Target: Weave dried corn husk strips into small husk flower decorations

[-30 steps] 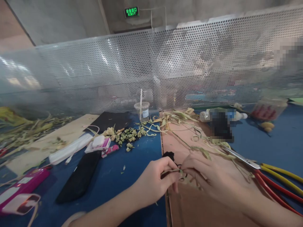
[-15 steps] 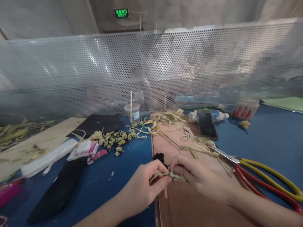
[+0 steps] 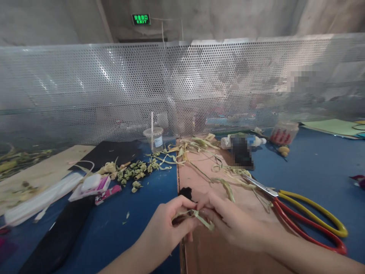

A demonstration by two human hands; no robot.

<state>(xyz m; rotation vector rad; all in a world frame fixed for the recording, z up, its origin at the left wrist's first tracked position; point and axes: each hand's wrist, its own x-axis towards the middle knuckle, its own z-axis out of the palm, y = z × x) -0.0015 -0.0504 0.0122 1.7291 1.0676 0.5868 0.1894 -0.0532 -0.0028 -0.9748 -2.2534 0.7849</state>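
A pale green strip of dried leaf (image 3: 204, 220) is pinched between my two hands, just above the brown board. My left hand (image 3: 168, 226) closes thumb and forefinger on it, with a small loop or knot at the fingertips. From the other side my right hand (image 3: 232, 222) meets it, fingers bent and pressed together on the same strip. One flat end sticks out below the right fingers. Behind the fingertips lies a small black crumpled thing (image 3: 186, 193). Several small knotted green pieces (image 3: 137, 171) lie in a pile at the left.
Scissors (image 3: 274, 193) with red and yellow handles lie right of the board (image 3: 196, 180). Loose leaf strips (image 3: 196, 144) spread across its far end. A plastic cup (image 3: 154, 140) with a straw, a bottle (image 3: 259, 141) and a jar (image 3: 284, 133) stand or lie near the perforated screen (image 3: 131, 91).
The view has shifted slightly, so things sit further left. My fingers have moved a little on the strip, and its flat end now shows, pointing down and right.
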